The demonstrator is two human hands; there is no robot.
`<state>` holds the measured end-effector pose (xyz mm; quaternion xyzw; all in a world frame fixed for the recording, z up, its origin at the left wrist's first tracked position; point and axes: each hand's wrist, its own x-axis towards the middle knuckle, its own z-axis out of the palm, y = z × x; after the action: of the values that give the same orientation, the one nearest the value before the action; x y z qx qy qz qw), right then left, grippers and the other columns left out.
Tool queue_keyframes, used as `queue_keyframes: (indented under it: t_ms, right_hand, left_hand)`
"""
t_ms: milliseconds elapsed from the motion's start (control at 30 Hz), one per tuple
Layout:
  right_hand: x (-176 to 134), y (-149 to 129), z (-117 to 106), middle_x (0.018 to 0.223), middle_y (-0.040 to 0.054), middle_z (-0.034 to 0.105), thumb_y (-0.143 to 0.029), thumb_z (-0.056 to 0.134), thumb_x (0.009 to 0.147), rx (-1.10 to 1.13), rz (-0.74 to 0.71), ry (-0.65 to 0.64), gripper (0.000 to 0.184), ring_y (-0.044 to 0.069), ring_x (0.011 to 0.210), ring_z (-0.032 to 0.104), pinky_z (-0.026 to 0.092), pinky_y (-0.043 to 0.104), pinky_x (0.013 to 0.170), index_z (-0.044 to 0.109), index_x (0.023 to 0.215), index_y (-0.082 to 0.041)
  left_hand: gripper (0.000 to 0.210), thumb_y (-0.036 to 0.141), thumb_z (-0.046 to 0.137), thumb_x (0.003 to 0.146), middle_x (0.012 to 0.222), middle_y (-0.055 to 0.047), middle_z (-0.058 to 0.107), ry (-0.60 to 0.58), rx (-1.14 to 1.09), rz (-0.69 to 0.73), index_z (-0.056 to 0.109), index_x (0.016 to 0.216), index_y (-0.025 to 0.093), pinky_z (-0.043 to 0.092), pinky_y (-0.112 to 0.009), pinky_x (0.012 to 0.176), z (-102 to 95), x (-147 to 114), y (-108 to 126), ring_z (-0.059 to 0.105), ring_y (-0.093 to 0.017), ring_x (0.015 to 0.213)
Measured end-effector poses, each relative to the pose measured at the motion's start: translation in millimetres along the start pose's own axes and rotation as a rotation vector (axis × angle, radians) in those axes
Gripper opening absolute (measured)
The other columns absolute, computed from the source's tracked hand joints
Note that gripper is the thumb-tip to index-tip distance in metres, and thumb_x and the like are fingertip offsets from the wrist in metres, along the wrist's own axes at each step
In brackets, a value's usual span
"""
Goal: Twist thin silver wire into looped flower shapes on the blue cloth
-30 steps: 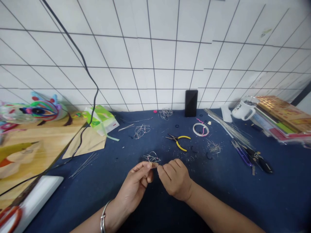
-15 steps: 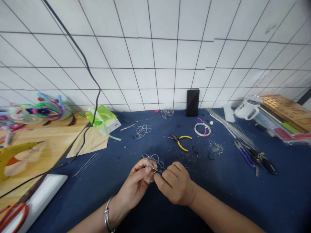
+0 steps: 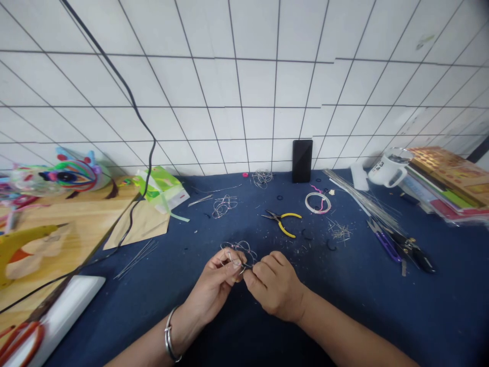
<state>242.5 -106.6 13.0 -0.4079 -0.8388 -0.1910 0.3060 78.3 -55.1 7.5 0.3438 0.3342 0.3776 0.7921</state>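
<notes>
Between my hands is a looped piece of thin silvery wire (image 3: 244,246), bent into several round loops. My left hand (image 3: 216,280) pinches it between thumb and fingers, with the loops standing up past the fingertips. My right hand (image 3: 275,285) is closed, its thumb and forefinger pressed together at the wire's right side, close to the left fingertips. The exact bit of wire in the right fingers is partly hidden. Beyond the hands lie yellow-handled pliers (image 3: 284,221) with their handles apart, and another looped wire piece (image 3: 225,206) on the dark blue tabletop (image 3: 191,316).
At right are a bundle of straight wires (image 3: 362,199), purple-handled scissors (image 3: 385,243), black-handled cutters (image 3: 416,255) and a white mug (image 3: 387,168). A black phone (image 3: 302,161) leans on the wall. Orange-handled scissors (image 3: 28,339) and a black cable (image 3: 147,178) are at left.
The wire loops have turned slightly in my left fingers. Both hands stay close together, and my right hand has shifted barely at all. The view has moved a little.
</notes>
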Motion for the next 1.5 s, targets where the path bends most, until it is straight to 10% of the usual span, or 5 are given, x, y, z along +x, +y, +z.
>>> queue_keyframes:
  t_ms: [300, 533, 1067, 1500]
  right_hand:
    - [3, 2, 4, 0.083, 0.004, 0.059, -0.019, 0.055, 0.085, 0.728, 0.573, 0.129, 0.005, 0.014, 0.076, 0.055, 0.046, 0.028, 0.069, 0.06, 0.083, -0.018]
    - [1, -1, 12, 0.076, 0.0006, 0.058, -0.031, 0.055, 0.087, 1.146, 0.955, -0.003, 0.015, 0.011, 0.068, 0.053, 0.046, 0.024, 0.064, 0.06, 0.083, -0.017]
    - [-3, 4, 23, 0.07, 0.0005, 0.06, -0.028, 0.049, 0.089, 1.241, 1.051, -0.173, 0.026, 0.009, 0.057, 0.051, 0.043, 0.022, 0.055, 0.068, 0.101, -0.017]
    - [0, 11, 21, 0.069, 0.0003, 0.059, -0.021, 0.056, 0.08, 1.557, 1.212, -0.291, 0.021, 0.007, 0.055, 0.047, 0.037, 0.023, 0.056, 0.072, 0.091, -0.017]
  left_hand:
    - [0.015, 0.02, 0.072, 0.074, 0.074, 0.002, 0.057, 0.04, 0.201, 0.067, 0.058, 0.073, 0.015, 0.035, -0.019, 0.054, -11.3, 8, 10, 0.04, -0.004, 0.053]
    - [0.015, 0.024, 0.074, 0.071, 0.062, 0.003, 0.051, 0.119, 0.333, 0.069, 0.061, 0.074, 0.016, 0.031, -0.018, 0.049, -13.2, 10, 13, 0.038, -0.005, 0.05]
    - [0.029, 0.023, 0.067, 0.074, 0.09, -0.007, 0.07, 0.023, 0.741, 0.063, 0.069, 0.103, 0.02, 0.049, -0.025, 0.055, -10.7, 6, 13, 0.058, -0.013, 0.06]
    - [0.018, 0.018, 0.054, 0.085, 0.087, -0.003, 0.062, 0.01, 1.476, 0.593, 0.069, 0.094, 0.024, 0.045, -0.028, 0.068, -20.4, -2, 23, 0.059, -0.016, 0.079]
